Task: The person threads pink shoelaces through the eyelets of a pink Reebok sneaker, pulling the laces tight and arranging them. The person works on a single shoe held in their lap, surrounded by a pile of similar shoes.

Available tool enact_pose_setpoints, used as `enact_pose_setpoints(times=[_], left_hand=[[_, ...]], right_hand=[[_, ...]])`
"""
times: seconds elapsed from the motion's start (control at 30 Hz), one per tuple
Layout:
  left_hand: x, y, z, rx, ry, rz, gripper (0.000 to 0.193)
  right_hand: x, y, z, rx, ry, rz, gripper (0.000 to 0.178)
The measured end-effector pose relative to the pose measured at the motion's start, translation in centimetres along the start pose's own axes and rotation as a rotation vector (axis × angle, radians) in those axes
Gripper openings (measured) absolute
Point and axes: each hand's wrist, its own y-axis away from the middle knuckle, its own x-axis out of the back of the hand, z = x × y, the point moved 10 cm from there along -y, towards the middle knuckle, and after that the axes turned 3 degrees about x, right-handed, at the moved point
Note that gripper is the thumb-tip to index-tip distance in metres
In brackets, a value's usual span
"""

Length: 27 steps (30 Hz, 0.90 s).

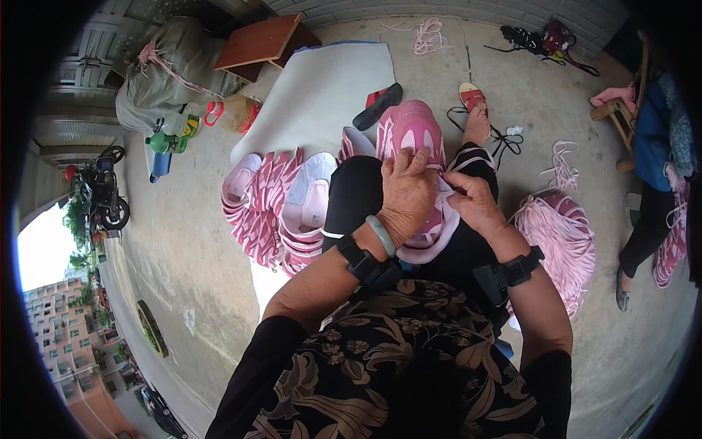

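Note:
Across my lap lies a pink shoe upper [412, 132], its toe pointing away from me. My left hand [408, 189] is on top of it, fingers bent over the upper and gripping it. My right hand [475, 201] pinches a pale pink shoelace [443, 187] at the right side of the shoe's opening; the fingers hide most of it. Left of my knee stand nested pink shoe uppers [252, 208] and another stack with grey linings [307, 194]. A big bundle of pink laces [553, 238] rests by my right leg.
A white sheet [322, 88] covers part of the concrete floor. Beyond it are a wooden stool [263, 40], large bags [175, 62] and a red-capped jug [238, 113]. Loose laces [428, 35] and a sandal [377, 107] lie ahead. Another person [651, 146] is at the right.

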Motion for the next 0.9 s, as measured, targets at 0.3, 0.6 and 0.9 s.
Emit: enact_pose_setpoints(times=[0.3, 0.6, 0.9], left_hand=[[-1.8, -0.6, 0.8, -0.018, -0.076, -0.017, 0.028], [4.3, 2.2, 0.4, -0.152, -0.045, -0.013, 0.02], [17.6, 30.7, -38.6, 1.246, -0.787, -0.245, 0.024]], right_hand=[[-0.3, 0.5, 1.2, -0.101, -0.459, -0.054, 0.042], [0.5, 2.8, 0.9, -0.122, -0.271, 0.078, 0.064], [0.8, 4.2, 0.6, -0.368, -0.417, 0.158, 0.084]])
